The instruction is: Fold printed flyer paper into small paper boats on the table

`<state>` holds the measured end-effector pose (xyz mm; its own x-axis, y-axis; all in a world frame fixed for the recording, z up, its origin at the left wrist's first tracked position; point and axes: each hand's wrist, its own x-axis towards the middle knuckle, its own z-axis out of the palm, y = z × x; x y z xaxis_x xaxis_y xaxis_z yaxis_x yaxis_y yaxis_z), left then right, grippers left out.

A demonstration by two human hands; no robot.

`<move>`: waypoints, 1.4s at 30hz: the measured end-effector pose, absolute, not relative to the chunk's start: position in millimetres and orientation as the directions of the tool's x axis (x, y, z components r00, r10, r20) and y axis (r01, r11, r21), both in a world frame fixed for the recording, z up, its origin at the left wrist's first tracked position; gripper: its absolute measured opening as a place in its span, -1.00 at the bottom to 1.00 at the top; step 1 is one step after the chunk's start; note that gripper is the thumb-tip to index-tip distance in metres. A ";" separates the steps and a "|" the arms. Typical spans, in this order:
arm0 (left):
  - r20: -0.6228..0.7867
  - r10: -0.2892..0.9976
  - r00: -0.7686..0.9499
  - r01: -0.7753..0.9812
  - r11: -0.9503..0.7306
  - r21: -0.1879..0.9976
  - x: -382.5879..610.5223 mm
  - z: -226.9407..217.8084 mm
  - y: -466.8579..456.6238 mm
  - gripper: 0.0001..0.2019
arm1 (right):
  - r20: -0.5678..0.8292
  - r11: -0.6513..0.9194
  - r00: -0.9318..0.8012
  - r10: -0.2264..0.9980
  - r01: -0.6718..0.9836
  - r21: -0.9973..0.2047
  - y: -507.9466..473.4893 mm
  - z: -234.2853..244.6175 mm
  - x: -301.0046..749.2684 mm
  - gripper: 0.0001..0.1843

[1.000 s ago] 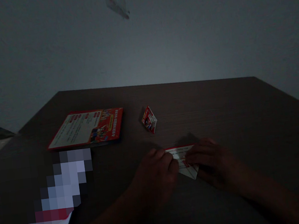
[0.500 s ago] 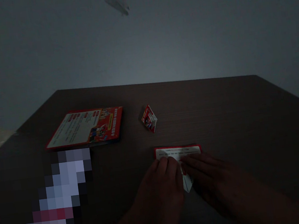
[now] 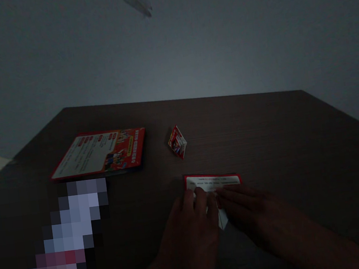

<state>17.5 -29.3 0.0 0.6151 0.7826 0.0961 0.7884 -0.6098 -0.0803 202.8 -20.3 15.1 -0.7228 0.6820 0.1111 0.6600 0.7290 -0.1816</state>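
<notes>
A white printed sheet of paper [image 3: 210,183] with a red border lies on the table before me, its near part folded to a point. My left hand [image 3: 193,224] is on its left half, fingers bent and slightly parted, pressing the paper down and holding it. My right hand [image 3: 252,210] rests on the right half with its fingers stretched out flat. Between the hands the white folded tip shows, with a crease down its middle. Both hands hide most of the folds.
A small folded red-and-white paper piece [image 3: 177,142] stands beyond the sheet. To its left is a red-and-white printed booklet or stack of sheets [image 3: 99,153]. A blurred-out object [image 3: 70,235] lies at the near left. The dark wooden table [image 3: 247,130] meets a grey wall.
My left fingers have spread a little from a tighter bunch and shifted on the paper. The right hand stays flat. The whole view has drifted slightly.
</notes>
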 end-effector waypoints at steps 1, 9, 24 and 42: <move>0.097 0.790 0.605 0.796 -0.600 -0.077 17.5 0.5 -29.3 -0.62 | 0.117 0.724 -0.716 0.688 0.665 -0.183 -19.4 15.9 203.7 -0.51; 0.068 0.813 0.578 0.816 -0.577 -0.041 17.3 2.6 -29.9 -0.63 | 0.079 0.678 -0.674 0.734 0.722 -0.137 -20.3 21.0 209.4 -0.65; 0.141 0.703 0.697 0.717 -0.687 -0.117 20.4 -5.8 -25.3 -0.63 | 0.247 0.719 -0.700 0.670 0.695 0.023 -22.9 1.3 190.2 -0.57; 0.079 0.832 0.549 0.834 -0.541 -0.106 17.3 0.9 -31.9 -0.52 | 0.162 0.561 -0.551 0.819 0.827 -0.021 -26.1 4.6 201.8 -0.77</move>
<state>17.3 -31.9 0.9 0.5495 0.8318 0.0791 0.8343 -0.5410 -0.1064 201.8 -26.1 4.6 -0.5511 0.8186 0.1620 0.8274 0.5613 -0.0214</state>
